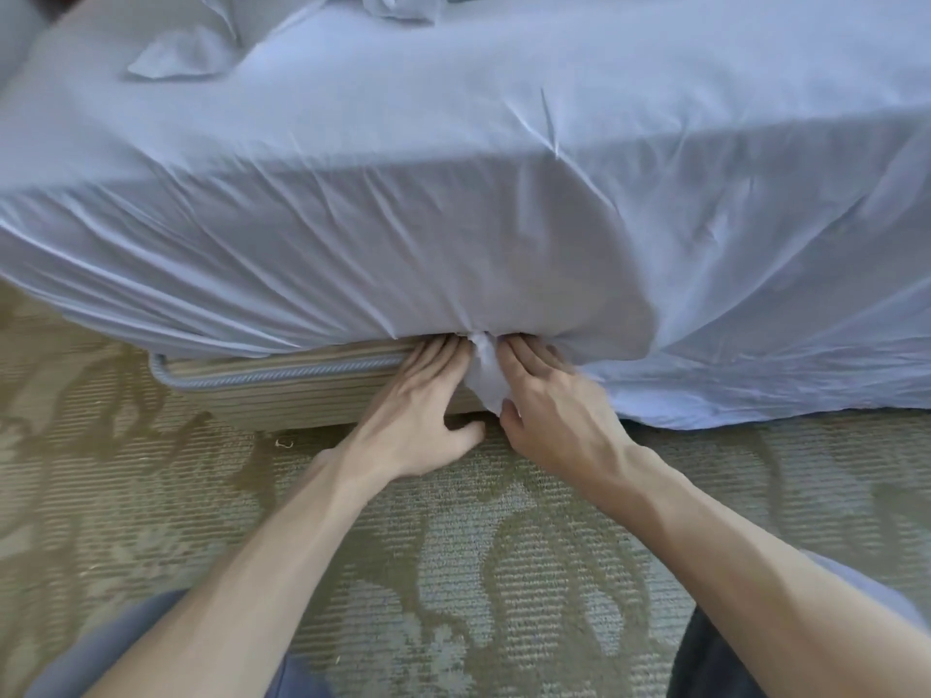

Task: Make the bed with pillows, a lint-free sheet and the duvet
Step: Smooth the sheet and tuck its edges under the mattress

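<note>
A pale blue sheet (453, 193) covers the mattress top and hangs down its near side. Its lower edge is gathered into a small bunch (486, 375) at the mattress's bottom edge. My left hand (423, 400) lies flat with straight fingers pushed under the mattress just left of the bunch. My right hand (549, 400) is on the right of it, fingers reaching under the mattress and thumb against the cloth. Both sets of fingertips are hidden under the sheet. Crumpled bedding (181, 57) lies at the far left of the bed top.
The striped bed base (282, 380) with a corded edge shows below the mattress on the left. To the right the sheet hangs loose down to the patterned carpet (453, 571). My knees are at the bottom corners of the view.
</note>
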`<state>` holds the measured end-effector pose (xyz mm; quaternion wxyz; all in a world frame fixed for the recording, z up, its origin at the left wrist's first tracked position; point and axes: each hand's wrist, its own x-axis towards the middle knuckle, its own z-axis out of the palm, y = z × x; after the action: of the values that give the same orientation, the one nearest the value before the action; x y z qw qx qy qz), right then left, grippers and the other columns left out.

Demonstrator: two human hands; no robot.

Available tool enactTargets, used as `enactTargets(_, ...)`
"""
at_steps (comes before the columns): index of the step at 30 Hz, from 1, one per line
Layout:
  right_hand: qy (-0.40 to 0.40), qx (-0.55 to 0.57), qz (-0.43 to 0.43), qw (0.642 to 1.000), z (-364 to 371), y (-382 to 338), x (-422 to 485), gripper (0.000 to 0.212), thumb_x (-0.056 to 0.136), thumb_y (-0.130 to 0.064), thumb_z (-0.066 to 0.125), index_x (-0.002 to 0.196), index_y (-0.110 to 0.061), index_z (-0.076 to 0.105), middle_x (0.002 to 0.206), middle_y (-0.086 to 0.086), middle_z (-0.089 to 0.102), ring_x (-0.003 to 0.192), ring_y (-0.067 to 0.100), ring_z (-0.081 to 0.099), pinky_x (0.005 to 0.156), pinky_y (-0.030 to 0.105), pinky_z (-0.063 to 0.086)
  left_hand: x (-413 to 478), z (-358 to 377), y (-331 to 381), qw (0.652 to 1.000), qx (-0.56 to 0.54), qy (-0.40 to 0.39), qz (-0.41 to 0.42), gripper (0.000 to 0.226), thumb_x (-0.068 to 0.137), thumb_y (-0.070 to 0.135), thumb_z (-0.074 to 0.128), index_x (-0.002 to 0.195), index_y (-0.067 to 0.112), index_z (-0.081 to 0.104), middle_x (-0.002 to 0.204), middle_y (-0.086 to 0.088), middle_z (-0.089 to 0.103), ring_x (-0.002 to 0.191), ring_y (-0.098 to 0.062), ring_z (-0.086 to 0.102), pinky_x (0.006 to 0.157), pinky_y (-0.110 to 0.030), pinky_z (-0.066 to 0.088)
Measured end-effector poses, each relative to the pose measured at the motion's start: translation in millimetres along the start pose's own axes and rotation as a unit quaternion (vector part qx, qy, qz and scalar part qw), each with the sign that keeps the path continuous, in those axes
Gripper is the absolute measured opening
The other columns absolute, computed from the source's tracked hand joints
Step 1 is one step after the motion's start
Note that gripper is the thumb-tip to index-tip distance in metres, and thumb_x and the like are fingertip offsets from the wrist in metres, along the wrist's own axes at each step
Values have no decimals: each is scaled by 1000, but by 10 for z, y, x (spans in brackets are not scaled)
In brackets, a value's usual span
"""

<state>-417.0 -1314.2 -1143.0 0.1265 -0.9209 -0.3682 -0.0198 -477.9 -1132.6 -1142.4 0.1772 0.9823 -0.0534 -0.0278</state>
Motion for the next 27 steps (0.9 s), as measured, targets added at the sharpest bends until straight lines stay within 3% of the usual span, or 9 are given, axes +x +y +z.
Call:
enactTargets(2, -12, 15, 26, 999, 3, 18, 58, 62, 78, -15, 62, 138, -4, 53, 133, 11, 63, 127, 29, 57, 100, 34, 48, 15, 28, -34, 1000, 27, 8, -3, 95, 87, 48, 61, 163, 13, 16, 167, 2, 11, 151, -2, -2, 122, -19, -9)
enactTargets(5, -33, 32, 76, 996, -61, -30, 274, 45, 80, -17, 61, 124, -7, 61, 118, 11, 68, 110, 33, 63, 78, 37, 48, 100, -31, -32, 999, 43, 16, -7, 89, 80, 52, 52, 159, 16, 30, 164, -2, 34, 153, -11, 24, 126, -23, 9)
enactTargets(8, -36, 20, 76, 996, -77, -48, 306, 46, 77, -14, 64, 122, -4, 62, 113, 14, 70, 104, 35, 66, 79, 36, 48, 185, -53, 23, 999, 22, 17, -14, 78, 77, 54, 46, 147, 20, 47, 148, 2, 54, 138, -15, 46, 116, -31, 36)
enactTargets(11, -50, -12, 59, 997, -94, 19, 316, 51, 79, -15, 60, 130, -9, 59, 119, 9, 69, 108, 32, 66, 82, 35, 49, 250, -30, 64, 999, 22, 33, -22, 61, 81, 45, 55, 137, 20, 54, 138, 3, 62, 130, -18, 53, 103, -32, 46)
enactTargets(16, -89, -45, 10, 995, -157, 209, 331, 63, 78, -12, 64, 139, -11, 53, 122, 9, 68, 106, 33, 67, 79, 38, 51, 401, 51, 327, 992, 91, 36, -80, 52, 83, 29, 62, 129, 6, 58, 125, -10, 66, 120, -28, 59, 96, -35, 45)
enactTargets(20, -101, -35, 20, 994, -128, 150, 282, 66, 76, -12, 68, 139, -9, 51, 130, 9, 63, 118, 32, 62, 96, 42, 49, 447, 118, 516, 988, 98, 40, -115, 62, 83, 30, 65, 134, -3, 52, 128, -20, 62, 123, -35, 56, 105, -39, 39)
enactTargets(23, -75, -25, 26, 997, -166, 45, 163, 69, 80, -17, 67, 146, -10, 47, 141, 6, 57, 129, 27, 55, 100, 38, 45, 402, 76, 436, 992, 78, 28, -96, 61, 84, 28, 64, 137, 3, 50, 134, -16, 60, 129, -31, 52, 107, -37, 37)
enactTargets(27, -60, -16, 45, 997, -228, 60, 4, 63, 88, -21, 56, 149, -13, 41, 147, -1, 51, 134, 24, 49, 89, 41, 53, 248, 3, 210, 997, 68, 39, -12, 67, 86, 24, 60, 149, 9, 42, 149, -6, 52, 140, -22, 44, 113, -29, 34)
